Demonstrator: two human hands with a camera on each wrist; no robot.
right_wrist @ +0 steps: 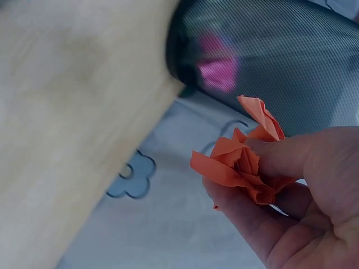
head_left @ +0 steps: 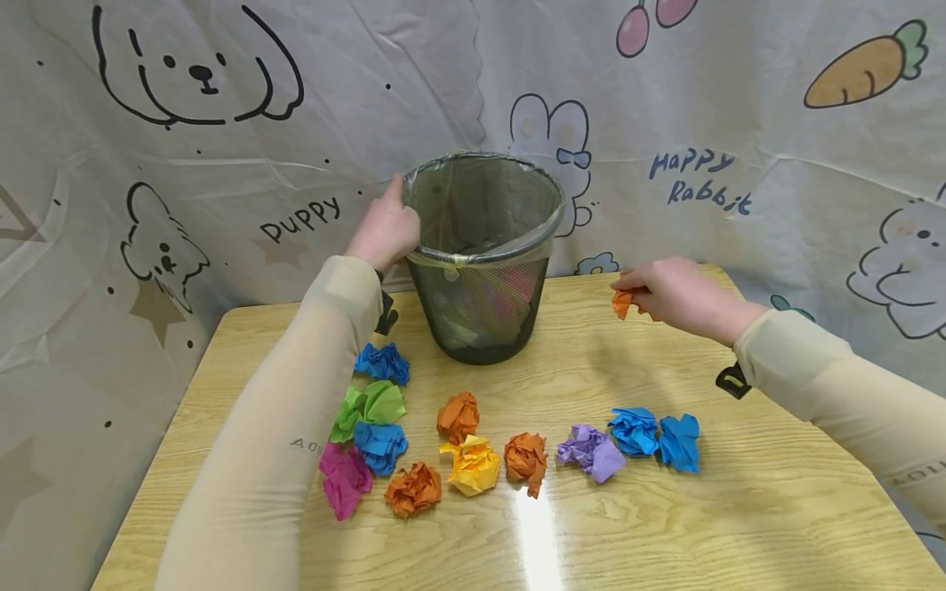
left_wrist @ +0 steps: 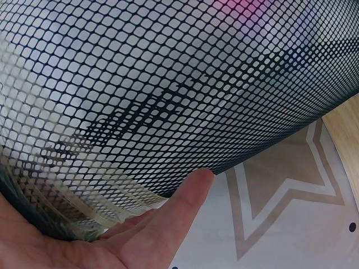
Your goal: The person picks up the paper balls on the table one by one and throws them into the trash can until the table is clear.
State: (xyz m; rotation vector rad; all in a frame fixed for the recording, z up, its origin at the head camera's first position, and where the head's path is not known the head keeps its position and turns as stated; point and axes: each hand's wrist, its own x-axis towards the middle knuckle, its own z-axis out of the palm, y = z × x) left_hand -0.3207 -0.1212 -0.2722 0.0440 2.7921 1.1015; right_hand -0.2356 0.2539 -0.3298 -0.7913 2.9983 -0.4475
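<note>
A black wire mesh bin (head_left: 488, 308) with a clear plastic liner stands upright at the back of the table. My left hand (head_left: 388, 226) holds its rim on the left side; in the left wrist view the thumb (left_wrist: 188, 196) lies along the bin's outside, and some fingers are hidden. To the right of the bin, above the table, my right hand (head_left: 676, 295) pinches a crumpled orange paper ball (right_wrist: 241, 162) between thumb and fingers. Pink paper (right_wrist: 219, 64) shows through the mesh, low in the bin.
Several crumpled paper balls lie on the wooden table (head_left: 628, 533): blue (head_left: 380, 447), green (head_left: 369, 406), magenta (head_left: 344, 480), orange (head_left: 414, 490), yellow (head_left: 474, 466) and purple (head_left: 591, 453). A printed cloth (head_left: 443, 74) hangs close behind the bin.
</note>
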